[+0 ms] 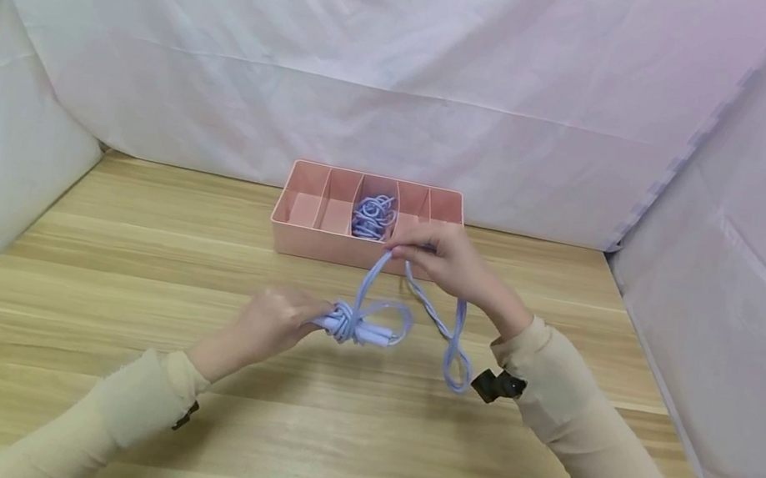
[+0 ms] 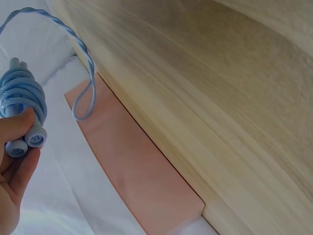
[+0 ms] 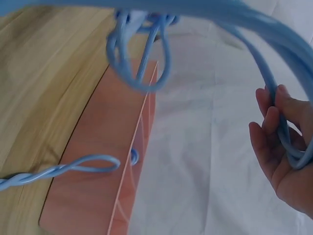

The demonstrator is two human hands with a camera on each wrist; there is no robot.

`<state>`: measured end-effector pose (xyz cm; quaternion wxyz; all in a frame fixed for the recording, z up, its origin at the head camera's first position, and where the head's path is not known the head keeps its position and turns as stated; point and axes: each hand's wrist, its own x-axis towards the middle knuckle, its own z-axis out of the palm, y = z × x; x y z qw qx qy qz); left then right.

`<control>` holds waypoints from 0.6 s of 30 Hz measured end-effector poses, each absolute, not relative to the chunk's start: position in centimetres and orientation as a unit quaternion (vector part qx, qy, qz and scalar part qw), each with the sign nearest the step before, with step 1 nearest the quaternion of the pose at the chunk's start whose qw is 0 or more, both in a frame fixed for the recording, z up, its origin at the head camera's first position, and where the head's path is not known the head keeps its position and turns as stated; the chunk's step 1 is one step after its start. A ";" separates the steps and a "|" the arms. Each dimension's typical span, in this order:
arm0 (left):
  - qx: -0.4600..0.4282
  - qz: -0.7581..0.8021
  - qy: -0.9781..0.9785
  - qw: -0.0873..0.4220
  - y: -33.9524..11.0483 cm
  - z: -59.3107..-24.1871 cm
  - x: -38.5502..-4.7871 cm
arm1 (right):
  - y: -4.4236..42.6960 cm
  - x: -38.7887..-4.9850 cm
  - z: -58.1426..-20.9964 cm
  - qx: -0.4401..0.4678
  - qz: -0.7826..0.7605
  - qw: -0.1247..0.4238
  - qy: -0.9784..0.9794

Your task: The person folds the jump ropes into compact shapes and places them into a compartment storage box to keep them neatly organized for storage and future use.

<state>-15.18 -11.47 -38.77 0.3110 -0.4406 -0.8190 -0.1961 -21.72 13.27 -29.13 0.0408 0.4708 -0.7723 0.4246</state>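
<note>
head view: the left hand point(image 1: 274, 318) grasps the light blue rope point(image 1: 343, 323) at its two handles point(image 1: 376, 336), around which a length of rope is wound. this bundle is held above the wooden table point(image 1: 317, 448), on the near side of the pink box point(image 1: 328, 247). the right hand point(image 1: 448, 260) pinches the rope between thumb and fingers; a twisted length with a looped end hangs beside the right wrist. the box has five compartments in a row; a coiled blue cord point(image 1: 373, 216) lies in the middle one. left wrist view: the thumb and fingers clasp the handles, which lie side by side below the wraps. right wrist view: the rope passes through the curled fingers of the right hand, with the white cloth point(image 3: 186, 122) behind.
</note>
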 end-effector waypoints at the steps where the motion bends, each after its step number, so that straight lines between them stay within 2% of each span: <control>1: -0.447 -0.204 -0.813 0.311 -11.4 -38.8 -15.1 | 13.5 -22.0 -29.3 0.469 0.431 0.032 -0.770; 7: -0.458 -0.278 -0.791 0.297 -11.0 -38.4 -14.6 | 14.7 -23.9 -31.0 0.415 0.473 -0.042 -0.776; 13: -0.456 -0.355 -0.759 0.300 -10.5 -37.6 -14.3 | 15.1 -24.7 -33.7 0.296 0.571 -0.166 -0.747; 18: -0.433 -0.390 -0.749 0.316 -10.3 -37.1 -14.4 | 14.3 -24.4 -35.8 0.243 0.637 -0.203 -0.703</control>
